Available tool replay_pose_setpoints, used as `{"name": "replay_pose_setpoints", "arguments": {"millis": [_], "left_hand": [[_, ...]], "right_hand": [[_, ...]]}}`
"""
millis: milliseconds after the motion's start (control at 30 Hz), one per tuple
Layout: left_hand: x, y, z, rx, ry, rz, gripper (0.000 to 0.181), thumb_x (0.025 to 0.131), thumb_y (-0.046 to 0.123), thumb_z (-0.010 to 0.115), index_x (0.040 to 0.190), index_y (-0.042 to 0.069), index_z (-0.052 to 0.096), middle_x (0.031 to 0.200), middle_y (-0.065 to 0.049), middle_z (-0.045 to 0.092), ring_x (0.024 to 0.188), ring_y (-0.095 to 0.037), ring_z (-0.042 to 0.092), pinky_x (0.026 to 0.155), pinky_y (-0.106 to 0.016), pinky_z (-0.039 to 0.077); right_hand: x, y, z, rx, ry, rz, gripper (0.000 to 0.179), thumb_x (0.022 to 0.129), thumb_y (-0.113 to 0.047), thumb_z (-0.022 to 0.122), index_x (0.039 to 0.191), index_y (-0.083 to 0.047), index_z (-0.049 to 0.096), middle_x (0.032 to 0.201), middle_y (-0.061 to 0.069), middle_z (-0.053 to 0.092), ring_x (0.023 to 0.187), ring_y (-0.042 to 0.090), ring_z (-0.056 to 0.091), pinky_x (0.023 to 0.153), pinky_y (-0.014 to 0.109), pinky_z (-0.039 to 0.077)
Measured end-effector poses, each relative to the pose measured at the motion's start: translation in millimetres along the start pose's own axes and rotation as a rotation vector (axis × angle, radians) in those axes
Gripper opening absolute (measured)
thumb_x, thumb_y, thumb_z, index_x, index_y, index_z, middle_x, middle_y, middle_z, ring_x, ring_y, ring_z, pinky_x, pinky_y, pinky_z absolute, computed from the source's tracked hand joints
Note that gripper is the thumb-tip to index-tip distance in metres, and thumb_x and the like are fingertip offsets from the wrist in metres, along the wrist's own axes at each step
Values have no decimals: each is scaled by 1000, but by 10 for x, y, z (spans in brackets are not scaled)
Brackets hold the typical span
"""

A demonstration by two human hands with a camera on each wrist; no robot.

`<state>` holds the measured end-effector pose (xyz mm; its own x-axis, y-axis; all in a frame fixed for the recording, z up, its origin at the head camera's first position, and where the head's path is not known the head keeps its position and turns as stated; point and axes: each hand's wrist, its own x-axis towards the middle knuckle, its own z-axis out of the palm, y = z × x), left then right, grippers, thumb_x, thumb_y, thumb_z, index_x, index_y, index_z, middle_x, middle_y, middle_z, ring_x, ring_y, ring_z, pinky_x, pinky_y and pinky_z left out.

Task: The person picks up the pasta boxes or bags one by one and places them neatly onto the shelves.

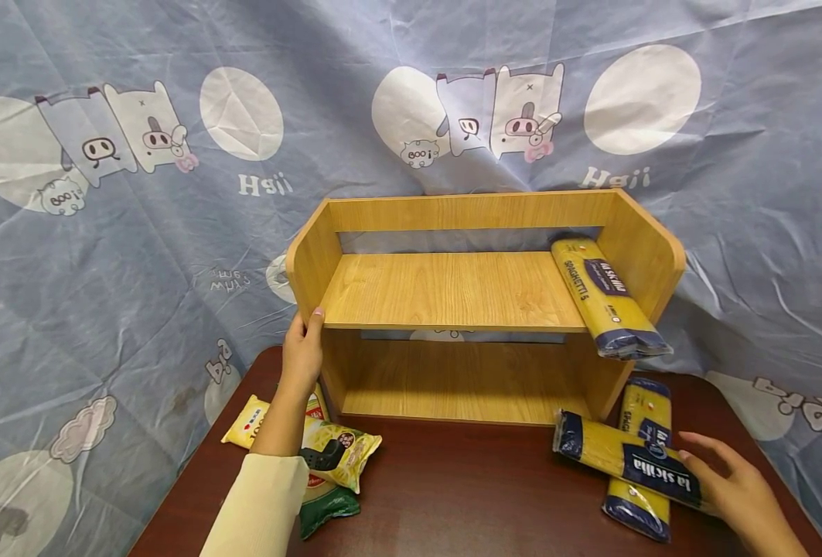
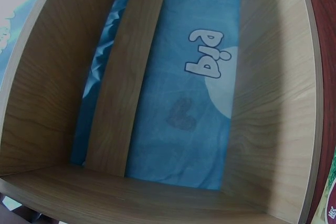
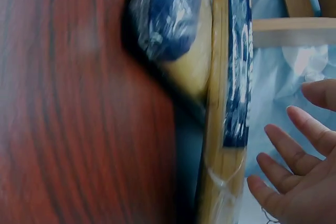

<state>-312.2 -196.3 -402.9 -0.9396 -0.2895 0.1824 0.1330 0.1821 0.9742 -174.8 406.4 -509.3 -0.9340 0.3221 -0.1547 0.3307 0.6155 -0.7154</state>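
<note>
Your left hand (image 1: 303, 350) grips the two-tier light-wood shelf (image 1: 445, 290) at its left side; your right hand (image 1: 739, 486), fingers spread, holding nothing, is beside the yellow-and-navy plastic-wrapped spaghetti pack (image 1: 604, 449) lying crosswise over a matching pack (image 1: 636, 509) on the dark-red table (image 1: 466, 495)

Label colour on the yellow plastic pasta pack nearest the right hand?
The rectangular label is navy with white lettering, best in head view.
</note>
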Motion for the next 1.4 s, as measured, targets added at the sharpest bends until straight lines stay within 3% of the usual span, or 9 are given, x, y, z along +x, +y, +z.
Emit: {"name": "replay_pose_setpoints", "arguments": {"millis": [67,133,200,500,633,867,1133,1400], "left_hand": [[-2,5,1,4,2,-2,55,102,56,50,145,23,51,142,-14,56,129,-30,51,113,-50,38],[-5,10,0,8,2,-2,55,102,56,50,145,23,51,142,-14,56,129,-30,51,113,-50,38],[-5,11,0,12,-4,-4,56,102,57,49,146,23,50,143,-15,56,130,-31,51,114,-51,38],[1,-4,-6,23,-16,-14,56,101,59,48,145,23,51,141,-14,56,130,-33,51,113,-52,38],[1,1,-3,8,-21,-13,56,102,57,48,146,23,50,142,-15,56,131,-33,51,114,-52,37],[0,2,3,4,-10,-6,55,102,56,49,146,22,50,141,-15,56,129,-32,52,113,-51,38],[2,-6,17,11,-15,-11,57,102,58,48,145,22,50,139,-16,57,128,-33,52,112,-51,39],[7,-14,15,0,0,-10,57,102,57,49,145,20,50,140,-15,56,128,-32,52,111,-50,39]], "right_hand": [[33,52,-25,-46,-19,12,79,101,-61,46,153,-2,35,151,37,33,109,34,59,81,46,51],[62,97,-40,-76,-43,40,81,101,-61,44,153,0,34,151,39,31,124,53,46,88,60,45],[83,145,-54,-110,-65,57,82,101,-62,43,153,1,33,150,40,30,127,57,40,92,65,41],[144,343,-64,-118,-78,143,82,101,-60,44,152,4,31,148,40,31,127,57,38,96,67,37],[175,434,-83,-178,-118,152,87,100,-64,45,151,6,31,145,44,29,125,59,38,98,70,35],[207,519,-119,-298,-245,57,100,98,-69,44,150,14,24,141,48,23,124,63,34,98,74,35],[138,591,-119,-280,-309,19,83,99,-40,56,151,13,18,146,50,13,134,72,6,105,81,18],[46,559,-45,-353,-274,-85,79,97,-32,62,147,17,26,141,51,26,126,68,30,100,75,33]]}}
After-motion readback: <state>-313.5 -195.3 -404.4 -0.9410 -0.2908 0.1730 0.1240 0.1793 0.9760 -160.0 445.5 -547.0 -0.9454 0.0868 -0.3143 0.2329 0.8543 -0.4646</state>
